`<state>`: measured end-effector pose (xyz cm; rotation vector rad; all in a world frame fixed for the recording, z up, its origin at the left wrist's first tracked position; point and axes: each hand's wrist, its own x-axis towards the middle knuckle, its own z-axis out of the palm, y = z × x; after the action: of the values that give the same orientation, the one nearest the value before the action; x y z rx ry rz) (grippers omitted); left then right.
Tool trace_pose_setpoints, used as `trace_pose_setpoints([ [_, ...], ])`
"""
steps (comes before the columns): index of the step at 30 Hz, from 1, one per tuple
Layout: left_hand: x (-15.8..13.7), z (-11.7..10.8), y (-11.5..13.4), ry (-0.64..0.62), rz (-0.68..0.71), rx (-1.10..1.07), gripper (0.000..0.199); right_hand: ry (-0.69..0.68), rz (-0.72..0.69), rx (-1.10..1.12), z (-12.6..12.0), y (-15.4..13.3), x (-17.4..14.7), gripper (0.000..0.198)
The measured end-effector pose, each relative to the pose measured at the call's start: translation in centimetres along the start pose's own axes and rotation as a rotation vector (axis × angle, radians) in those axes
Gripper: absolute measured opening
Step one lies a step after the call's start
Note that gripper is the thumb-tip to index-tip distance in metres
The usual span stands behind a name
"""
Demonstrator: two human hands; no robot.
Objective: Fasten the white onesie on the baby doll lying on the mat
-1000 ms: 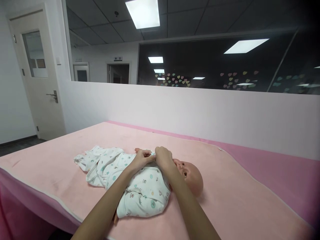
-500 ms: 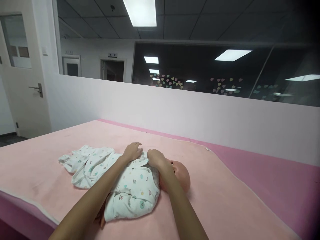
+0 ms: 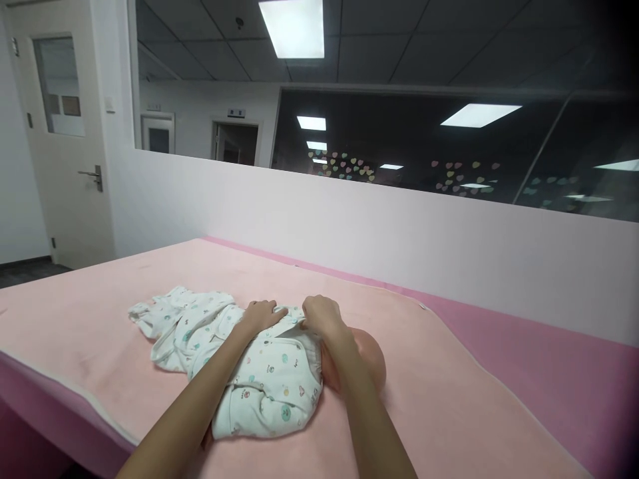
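My left hand (image 3: 260, 314) now lies flat on the romper (image 3: 259, 372); my right hand (image 3: 323, 317) still pinches its collar beside the doll (image 3: 369, 359).

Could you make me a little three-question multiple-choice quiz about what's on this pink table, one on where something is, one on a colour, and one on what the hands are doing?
1. Where is the doll's head relative to the right hand?
A. Far off at the table's left edge
B. Just to the right of it, partly hidden by the wrist
C. On the floor

2. What colour is the baby suit on the doll?
A. Plain black
B. White with small coloured prints
C. Solid red

3. What is the left hand doing?
A. Resting flat on the suit's chest
B. Raised high in the air
C. Holding a bottle

Answers: 1 B, the bald head shows beside the right forearm. 2 B, the cloth is white with tiny coloured figures. 3 A, its fingers lie spread on the cloth, on the pink table cover.
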<state>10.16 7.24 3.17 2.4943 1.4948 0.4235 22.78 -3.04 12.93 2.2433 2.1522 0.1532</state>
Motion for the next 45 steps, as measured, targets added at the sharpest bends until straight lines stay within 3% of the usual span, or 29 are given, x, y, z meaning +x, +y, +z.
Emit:
trace_pose_setpoints([
  [5, -1.5, -0.7, -0.5, -0.023, 0.023, -0.088, 0.068, -0.127, -0.035, 0.038, -1.6, 0.1, -1.6, 0.008],
  [7, -1.9, -0.9, -0.7, -0.03, 0.044, -0.107, 0.072, -0.145, -0.027, 0.15, -2.3, 1.2, -2.1, 0.01],
  [9, -2.1, -1.1, -0.9, -0.049, 0.056, -0.108, 0.075, -0.082, -0.05, 0.367, -2.9, 2.9, -2.5, 0.014],
  [12, -2.2, -1.2, -0.9, -0.07, 0.064, -0.092, 0.076, 0.136, -0.097, 0.727, -3.1, 6.7, -3.0, 0.019],
  [16, -2.1, -1.3, -0.8, -0.071, 0.075, -0.068, 0.073, 0.396, 0.097, 0.913, 0.4, 11.3, -3.3, 0.026],
  [18, -2.1, -1.3, -0.7, -0.071, 0.078, -0.056, 0.071, 0.41, 0.183, 0.995, 3.3, 12.7, -3.4, 0.032],
  [20, -2.1, -1.2, -0.8, -0.071, 0.085, -0.053, 0.07, 0.388, 0.244, 1.222, 5.9, 13.4, -3.6, 0.039],
  [23, -2.0, -0.9, -1.0, -0.064, 0.092, -0.071, 0.07, 0.377, 0.307, 1.49, 7.8, 13.2, -4.1, 0.049],
  [26, -2.0, -0.7, -1.2, -0.055, 0.105, -0.092, 0.073, 0.33, 0.294, 1.518, 7.7, 12.3, -4.7, 0.058],
  [32, -2.2, -0.7, -1.3, -0.034, 0.097, -0.124, 0.071, 0.054, 0.166, 1.55, 6.6, 11.5, -6.4, 0.05],
  [36, -2.3, -0.8, -1.3, -0.025, 0.105, -0.14, 0.071, 0.101, 0.181, 1.549, 6.8, 11.5, -6.3, 0.043],
  [39, -2.2, -0.7, -1.3, -0.018, 0.105, -0.135, 0.07, 0.219, 0.194, 1.587, 7.5, 11.7, -5.5, 0.039],
  [42, -2.1, -0.6, -1.3, -0.015, 0.109, -0.124, 0.069, 0.342, 0.215, 1.587, 8.2, 12.0, -4.8, 0.045],
  [45, -2.2, -0.7, -1.3, -0.017, 0.103, -0.121, 0.069, 0.364, 0.239, 1.577, 8.4, 12.2, -4.6, 0.05],
])
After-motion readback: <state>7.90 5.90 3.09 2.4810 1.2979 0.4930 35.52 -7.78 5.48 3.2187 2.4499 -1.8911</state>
